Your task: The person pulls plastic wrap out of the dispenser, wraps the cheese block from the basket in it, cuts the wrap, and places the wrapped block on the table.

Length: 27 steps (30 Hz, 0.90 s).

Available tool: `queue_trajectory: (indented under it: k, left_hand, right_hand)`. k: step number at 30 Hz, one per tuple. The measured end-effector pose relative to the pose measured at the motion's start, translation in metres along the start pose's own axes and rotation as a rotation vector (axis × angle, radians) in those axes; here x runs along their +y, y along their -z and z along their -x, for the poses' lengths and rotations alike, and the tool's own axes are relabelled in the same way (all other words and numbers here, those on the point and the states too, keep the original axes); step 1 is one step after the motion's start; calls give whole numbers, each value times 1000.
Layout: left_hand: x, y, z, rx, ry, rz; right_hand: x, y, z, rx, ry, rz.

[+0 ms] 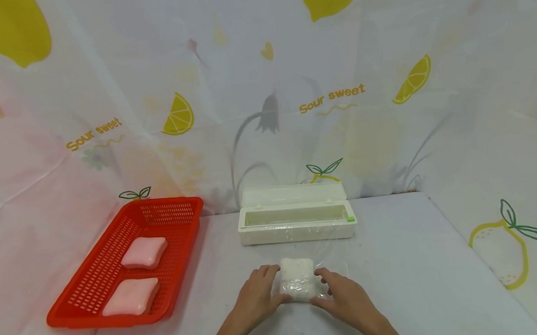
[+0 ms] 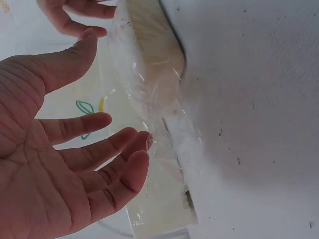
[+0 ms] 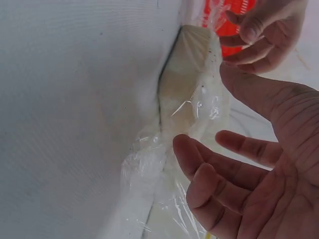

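Observation:
A white soap bar (image 1: 298, 279) lies on the table under clear cling film (image 1: 333, 263), its near part glossy with film. On its left side my left hand (image 1: 258, 293) has its fingers spread and loosely bent, the thumb by the near corner. Opposite, my right hand (image 1: 345, 296) stands at the right side in the same loose way. Both wrist views show the soap bar (image 2: 154, 45) with crumpled film at its side. My right hand (image 3: 249, 174) has its fingertips close to that film; whether they touch it I cannot tell.
Behind the soap stands a white cling film dispenser (image 1: 298, 234) with its lid (image 1: 293, 194) raised; film stretches from it toward the soap. At the left a red plastic basket (image 1: 183, 278) holds two pink soap bars (image 1: 144, 252). A lemon-print cloth (image 1: 267, 152) hangs behind.

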State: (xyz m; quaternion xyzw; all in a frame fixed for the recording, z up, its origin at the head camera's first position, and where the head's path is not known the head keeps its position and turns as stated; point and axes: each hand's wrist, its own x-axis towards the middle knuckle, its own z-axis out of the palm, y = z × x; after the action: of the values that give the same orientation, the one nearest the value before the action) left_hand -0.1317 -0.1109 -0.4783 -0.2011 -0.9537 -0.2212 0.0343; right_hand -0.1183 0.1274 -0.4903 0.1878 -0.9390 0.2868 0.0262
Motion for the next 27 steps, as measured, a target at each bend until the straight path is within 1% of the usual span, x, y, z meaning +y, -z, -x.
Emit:
queue_trajectory:
  k: [2,5,8,12,15,21,27]
  left_hand:
    - [-1,-2,-3,-24,10,29]
    - [-2,-6,-6,-74,6,65]
    - [-2,-11,-9,-125,-18,37]
    - [-2,-18,-10,-156,-37,-20]
    - [-2,-21,-10,-154,-32,-27]
    - [-3,-21,-10,-104,-48,-26]
    - [-2,-18,-14,-123,-24,7]
  right_hand:
    - [1,-4,-1,-3,3,6]
    - [2,-9,-3,-15,11,19]
    - [1,-14,-5,-28,16,38]
    - [1,-17,-8,-50,15,50]
    - [1,-17,-10,-58,22,44]
    - [0,-18,-12,-46,37,47]
    - [1,-15,-14,-53,33,31]
